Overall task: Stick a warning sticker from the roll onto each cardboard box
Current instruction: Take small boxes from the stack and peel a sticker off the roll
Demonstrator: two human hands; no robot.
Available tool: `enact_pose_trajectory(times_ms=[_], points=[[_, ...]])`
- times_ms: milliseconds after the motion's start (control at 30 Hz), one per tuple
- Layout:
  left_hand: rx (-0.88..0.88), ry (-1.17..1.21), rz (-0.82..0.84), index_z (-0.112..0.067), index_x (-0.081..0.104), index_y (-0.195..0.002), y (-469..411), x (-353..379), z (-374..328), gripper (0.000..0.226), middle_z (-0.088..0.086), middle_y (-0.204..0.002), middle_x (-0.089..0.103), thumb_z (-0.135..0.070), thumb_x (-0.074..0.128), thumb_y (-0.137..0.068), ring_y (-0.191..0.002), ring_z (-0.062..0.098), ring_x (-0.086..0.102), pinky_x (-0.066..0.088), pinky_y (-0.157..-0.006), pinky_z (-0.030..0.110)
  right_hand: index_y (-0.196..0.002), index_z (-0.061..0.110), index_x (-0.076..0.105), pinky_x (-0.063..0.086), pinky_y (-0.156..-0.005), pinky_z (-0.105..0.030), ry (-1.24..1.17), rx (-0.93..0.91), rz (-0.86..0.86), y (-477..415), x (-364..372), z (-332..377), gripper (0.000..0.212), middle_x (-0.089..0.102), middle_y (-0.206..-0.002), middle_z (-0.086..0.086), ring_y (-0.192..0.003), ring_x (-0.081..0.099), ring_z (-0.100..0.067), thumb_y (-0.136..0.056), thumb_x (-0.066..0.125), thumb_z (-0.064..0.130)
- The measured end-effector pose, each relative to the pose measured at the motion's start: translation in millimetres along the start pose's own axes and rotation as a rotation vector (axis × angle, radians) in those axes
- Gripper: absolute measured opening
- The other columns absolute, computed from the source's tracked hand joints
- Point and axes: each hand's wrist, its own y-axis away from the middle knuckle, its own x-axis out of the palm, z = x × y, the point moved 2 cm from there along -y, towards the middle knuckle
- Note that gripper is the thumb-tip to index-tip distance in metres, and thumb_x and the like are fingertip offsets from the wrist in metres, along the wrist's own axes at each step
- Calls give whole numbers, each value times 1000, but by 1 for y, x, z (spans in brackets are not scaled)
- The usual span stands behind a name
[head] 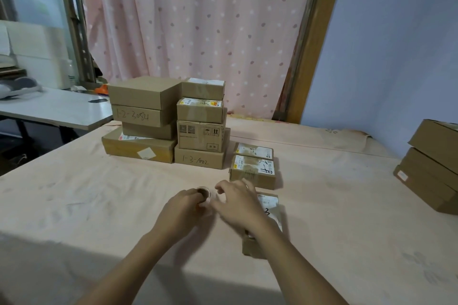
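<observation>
A small sticker roll (203, 193) with a brown core is held in my left hand (182, 208) just above the pink-covered table. My right hand (238, 203) hovers right beside the roll with fingers spread, blurred by motion, holding nothing I can make out. Under my right wrist lies a small cardboard box (269, 210) with a white label, partly hidden. Two more small labelled boxes (255, 173) sit just behind it. Two stacks of several cardboard boxes (200, 136) stand at the table's middle back.
Another stack of brown boxes (431, 168) sits at the right edge of the pink table cover (74, 205). A white side table (54, 109) stands at the left. A pink dotted curtain (198, 20) hangs behind.
</observation>
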Motion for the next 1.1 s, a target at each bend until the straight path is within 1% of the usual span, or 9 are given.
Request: enact_pose_trajectory(times_ms=[100,167,233,333,533,700,800,967,1100], points=[[2,80,-101,-15,62,-78,9,-5,9,13,-8,-80,61,-16,74,-81,-74,19,55,44,-59,33,-125,27,59,31,-113,-38,-95,26,-163,-3,-2,-4,41,63,-126,10,-122,49,-16,-100,46,56],[30,127,-167,-15,64,-85,15,-16,8,12,-9,-86,63,-15,75,-81,-78,16,58,48,-65,30,-116,28,63,43,-104,-38,-376,84,-211,-6,-4,-10,37,66,-120,14,-115,56,-11,-99,49,58],[52,159,-223,-13,66,-90,19,-27,3,21,-6,-91,66,-5,82,-78,-80,15,59,47,-69,21,-109,26,68,50,-99,-38,-693,147,-170,-7,-9,-11,36,71,-110,12,-107,64,-11,-101,49,55],[93,182,-278,-10,68,-93,19,-38,-8,27,-1,-94,67,3,84,-75,-83,16,61,45,-73,14,-104,26,75,52,-95,-38,-882,105,-43,-3,-19,-3,34,75,-102,7,-102,70,-15,-103,51,50],[138,83,-375,2,72,-99,11,-49,-18,27,14,-102,71,7,82,-74,-95,24,64,48,-87,16,-97,29,73,52,-81,-33,-972,2,-115,5,-31,12,11,73,-96,1,-88,66,-11,-94,69,39],[222,9,-462,5,73,-108,6,-54,-23,27,17,-112,70,-2,77,-82,-107,28,62,42,-100,14,-110,22,67,50,-85,-26,-1086,-46,-87,13,-37,16,20,74,-90,1,-84,65,-4,-92,75,21],[178,104,-418,1,70,-114,6,-52,-25,39,13,-117,66,-8,77,-77,-110,24,59,44,-97,15,-101,22,72,53,-85,-22,-1089,-66,-194,15,-38,15,18,72,-88,9,-89,67,-6,-89,77,10],[82,264,-244,-13,65,-128,11,-41,-27,52,-6,-127,58,-18,81,-78,-116,10,55,43,-97,12,-93,21,73,55,-76,-27,-1187,-22,-325,15,-39,10,18,73,-93,2,-89,67,-12,-89,75,4],[18,242,-263,-10,71,-111,11,-36,-23,28,-2,-111,68,-11,79,-84,-98,13,64,53,-84,23,-99,13,64,57,-68,-31,-1434,32,-353,13,-47,10,20,70,-88,-5,-83,67,-17,-91,69,-4]])
